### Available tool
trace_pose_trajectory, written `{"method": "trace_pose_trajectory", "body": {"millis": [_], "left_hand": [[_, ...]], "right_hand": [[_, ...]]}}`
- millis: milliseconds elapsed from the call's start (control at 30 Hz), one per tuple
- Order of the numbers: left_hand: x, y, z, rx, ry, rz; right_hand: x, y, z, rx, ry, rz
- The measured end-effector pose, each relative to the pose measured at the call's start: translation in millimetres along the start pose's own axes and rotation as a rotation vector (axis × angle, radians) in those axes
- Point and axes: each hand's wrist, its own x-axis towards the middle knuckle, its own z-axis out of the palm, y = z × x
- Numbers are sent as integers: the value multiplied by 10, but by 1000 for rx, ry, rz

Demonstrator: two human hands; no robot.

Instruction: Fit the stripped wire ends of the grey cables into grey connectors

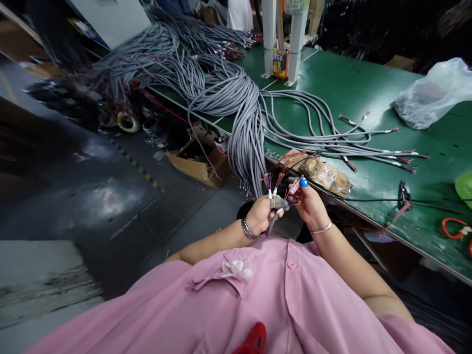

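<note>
Item: grey cable (272,226), more than one end, held at the wearer's front, just off the near edge of the worktop (354,93). Clock centred on the hands, 12 away from wearer.

L hand (259,215): closed round the cable near its white sleeves (269,194). R hand (311,205): narrow, thumb w/ blue cover (304,182) beside a small pale piece (294,187) and wire tips — firm grip or light touch, can't tell.

Handling (judged): short length light; jacket springy, semi-stiff, prob. not slippery. Coloured wires (266,182) thin, soft, easily bent or broken. Best hold: jacket just below sleeve, not the wires. Cable bundle (245,105) at 11 o'clock prob. heavy; link to held piece can't be traced.

Orientation: long axis approx. 6 to 12, jacket tail at 6. Sleeved ends point to 12–1; other wire tips lie toward 3.

Adjacent: brown wrapped packet (324,173) at 2, near R hand; clear bag (429,96) also at 2, well apart.
</note>
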Motion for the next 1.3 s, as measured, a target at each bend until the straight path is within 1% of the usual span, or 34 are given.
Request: {"method": "trace_pose_trajectory", "body": {"millis": [100,233,400,467,633,733,833,1000,1133,1300], "left_hand": [[22,-35,-7,31,-4,-7],[19,-60,-6,49,1,2],[-64,-44,6,35,17,6],[-112,-35,9,30,26,21],[-191,7,34,-39,53,32],[-180,35,56,-102,85,7],[-146,33,69,-133,91,-6],[-85,-34,66,-94,106,19],[-50,-85,69,-48,113,21],[-66,-87,86,-39,118,6]], "right_hand": [[3,14,-7,3,22,6],[0,26,-28,17,4,29],[-14,-8,-52,65,-39,133],[-16,-33,-53,68,-54,153],[-12,-53,-42,13,-63,82],[-7,-36,-47,2,-82,57],[-4,-25,-44,15,-60,60],[0,-29,-9,51,-16,62],[22,-5,-20,62,2,45],[17,8,-59,54,-26,71]]}}
